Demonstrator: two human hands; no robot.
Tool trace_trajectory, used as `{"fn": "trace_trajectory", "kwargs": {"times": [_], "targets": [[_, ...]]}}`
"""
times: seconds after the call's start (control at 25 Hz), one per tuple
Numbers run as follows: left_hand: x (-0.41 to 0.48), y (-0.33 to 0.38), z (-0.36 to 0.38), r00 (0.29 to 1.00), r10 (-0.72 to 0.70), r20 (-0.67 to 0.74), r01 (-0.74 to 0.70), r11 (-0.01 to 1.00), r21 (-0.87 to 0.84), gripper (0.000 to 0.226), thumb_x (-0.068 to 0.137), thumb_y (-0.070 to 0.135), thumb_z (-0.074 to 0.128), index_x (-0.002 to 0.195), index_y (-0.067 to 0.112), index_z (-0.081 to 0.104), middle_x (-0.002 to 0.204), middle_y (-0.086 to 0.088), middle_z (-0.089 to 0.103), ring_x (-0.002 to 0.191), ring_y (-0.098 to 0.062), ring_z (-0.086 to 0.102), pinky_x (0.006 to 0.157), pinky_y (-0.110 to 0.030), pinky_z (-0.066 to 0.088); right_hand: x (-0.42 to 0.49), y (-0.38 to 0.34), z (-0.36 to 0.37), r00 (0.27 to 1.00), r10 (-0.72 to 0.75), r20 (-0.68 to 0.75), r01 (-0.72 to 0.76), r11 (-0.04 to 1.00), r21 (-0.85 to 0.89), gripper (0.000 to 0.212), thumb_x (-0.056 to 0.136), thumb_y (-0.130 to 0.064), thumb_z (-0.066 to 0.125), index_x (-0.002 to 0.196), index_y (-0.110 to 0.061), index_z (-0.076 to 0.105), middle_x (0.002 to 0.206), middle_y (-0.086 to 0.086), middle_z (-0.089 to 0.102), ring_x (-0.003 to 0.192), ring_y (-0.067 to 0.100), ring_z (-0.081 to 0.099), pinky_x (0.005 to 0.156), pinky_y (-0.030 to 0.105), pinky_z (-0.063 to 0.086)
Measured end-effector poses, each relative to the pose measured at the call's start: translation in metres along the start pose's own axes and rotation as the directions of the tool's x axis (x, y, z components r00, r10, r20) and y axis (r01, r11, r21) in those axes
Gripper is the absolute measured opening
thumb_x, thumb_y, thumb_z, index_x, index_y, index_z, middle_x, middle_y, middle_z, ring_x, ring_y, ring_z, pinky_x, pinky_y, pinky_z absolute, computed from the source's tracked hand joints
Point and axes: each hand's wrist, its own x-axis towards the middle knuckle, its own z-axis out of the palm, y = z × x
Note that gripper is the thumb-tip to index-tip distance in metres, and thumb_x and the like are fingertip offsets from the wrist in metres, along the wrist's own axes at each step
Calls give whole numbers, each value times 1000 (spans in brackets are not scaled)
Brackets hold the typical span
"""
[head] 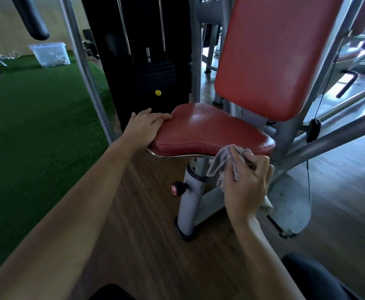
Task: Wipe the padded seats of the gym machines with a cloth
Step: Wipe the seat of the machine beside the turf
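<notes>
Grey cloth point(223, 161) in right grip point(247, 187)

The padded vinyl seat point(209, 131) and upright back pad point(279, 55) are red; the crumpled cloth point(222, 163) pale grey; the left artificial turf point(36, 126) green; the plank floor point(144, 224) brown wood-grain; the weight-stack pin knob point(157, 92) yellow.

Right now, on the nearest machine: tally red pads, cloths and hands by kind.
Red pads: 2 (seat, backrest)
Cloths: 1 (grey cloth, held by the right hand)
Hands: 2 (left hand resting on the seat, right hand)
Total: 5
</notes>
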Motion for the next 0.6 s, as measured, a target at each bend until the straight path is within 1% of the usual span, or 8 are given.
{"fn": "trace_trajectory", "kwargs": {"times": [0.04, 0.08, 0.16, 0.2, 0.28, 0.36, 0.48, 0.6], "targets": [[-2, 5, -4, 999, 45, -21, -42, 990, 134, 39, 109, 24, 34, 133, 34, 62, 145, 14, 54, 149, -21, 27, 123, -50, 9, 0, -2, 0, 999, 34, 2, -34, 999, 0, 36, 87, -19, 75, 123, -24, 72, 112, 6, 54, 97, 24, 47, 81, 30, 48], [-5, 14, -6, 992, 110, -57, -95, 970, 225, 37, 107, 22, 38, 129, 32, 65, 141, 12, 59, 143, -22, 35, 120, -47, 20, -1, -7, 2, 998, 59, 3, -59, 998, 15, 35, 88, -21, 75, 122, -24, 73, 112, 5, 54, 98, 23, 47, 80, 30, 49], [-16, 36, 0, 966, 233, -109, -199, 946, 257, 30, 102, 19, 47, 118, 26, 71, 128, 7, 67, 125, -22, 53, 107, -41, 39, -1, -25, 12, 997, 75, 19, -76, 995, 62, 30, 89, -26, 75, 119, -24, 74, 113, 3, 53, 99, 21, 46, 78, 34, 54], [-23, 46, 7, 964, 242, -110, -211, 948, 236, 28, 101, 22, 49, 117, 24, 71, 125, 5, 68, 120, -21, 57, 102, -39, 44, -2, -35, 19, 997, 66, 34, -68, 995, 76, 29, 90, -28, 75, 118, -25, 74, 113, 1, 52, 99, 20, 46, 77, 36, 56], [-34, 56, 22, 968, 226, -110, -199, 956, 217, 30, 103, 29, 48, 125, 24, 67, 130, 7, 66, 122, -16, 57, 101, -35, 43, -2, -39, 25, 999, 30, 41, -34, 995, 91, 28, 89, -27, 75, 117, -26, 75, 112, 0, 52, 99, 19, 47, 77, 38, 57], [-37, 50, 27, 965, 233, -122, -203, 954, 219, 34, 105, 31, 45, 133, 26, 63, 139, 10, 61, 132, -12, 52, 107, -31, 38, -1, -24, 17, 1000, 4, 11, -5, 997, 82, 29, 86, -22, 78, 115, -24, 76, 110, 0, 53, 98, 17, 47, 77, 37, 56], [-33, 43, 27, 967, 220, -128, -187, 956, 224, 36, 107, 33, 41, 137, 28, 61, 143, 13, 58, 138, -10, 47, 111, -28, 35, 2, 12, -3, 997, 28, -67, -24, 998, 59, 29, 83, -19, 83, 111, -21, 77, 107, 3, 56, 97, 18, 48, 75, 35, 57], [-32, 45, 31, 972, 183, -149, -147, 964, 224, 37, 107, 33, 41, 138, 28, 60, 143, 14, 57, 139, -9, 46, 111, -27, 34, 6, 7, 6, 991, 73, -115, -63, 995, 82, 23, 85, -20, 80, 108, -21, 78, 103, 4, 59, 94, 21, 50, 77, 33, 54]]}}
